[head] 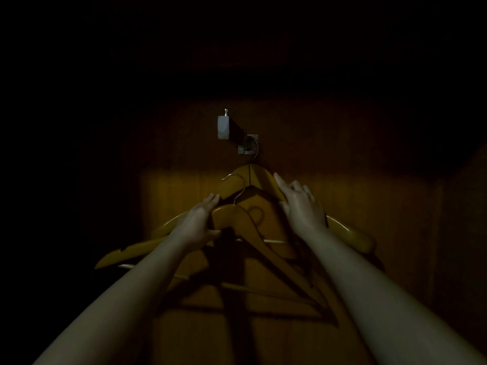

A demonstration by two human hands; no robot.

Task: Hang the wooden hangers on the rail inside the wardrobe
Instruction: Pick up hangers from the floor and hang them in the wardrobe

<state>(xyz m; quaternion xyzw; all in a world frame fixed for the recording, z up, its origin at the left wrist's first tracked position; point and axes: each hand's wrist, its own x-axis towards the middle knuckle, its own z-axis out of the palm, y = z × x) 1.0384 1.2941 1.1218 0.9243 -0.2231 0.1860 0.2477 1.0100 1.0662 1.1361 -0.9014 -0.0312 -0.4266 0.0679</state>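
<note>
A: What does the left hand hold?

B: The left hand [197, 226] grips the near wooden hanger [238, 219] at its shoulder, just beside the neck. The fingers are over the top and the thumb is under. Its metal hook [233, 180] is free, below the rail [224, 126] and not on it.

A: And the right hand?

B: The right hand [301, 206] lies with rather straight fingers on the right arm of the far wooden hanger [261, 174] and grasps nothing. This hanger hangs below the rail, and its wire hook [254, 148] is over the rail's far end, at the wardrobe back panel [355, 201].
</note>
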